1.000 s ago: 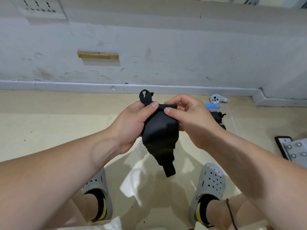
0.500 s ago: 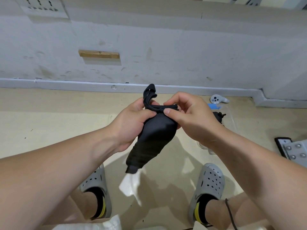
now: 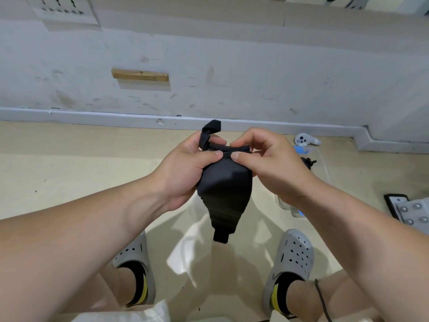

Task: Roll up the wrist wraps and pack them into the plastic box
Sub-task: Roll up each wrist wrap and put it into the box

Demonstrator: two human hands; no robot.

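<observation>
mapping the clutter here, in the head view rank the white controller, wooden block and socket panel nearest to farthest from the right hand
1. white controller, on the floor just right of and beyond the right hand.
2. wooden block, on the wall, up and to the left.
3. socket panel, top left of the wall, farthest.

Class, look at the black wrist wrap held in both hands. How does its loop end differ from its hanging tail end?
The loop end stands up above the left hand; the tail end hangs free below both hands. The loop end is a narrow strap bent over; the tail end is a blunt tab under the tapering body. Both are black parts of one wrist wrap, pinched at its top edge by left hand and right hand.
</observation>
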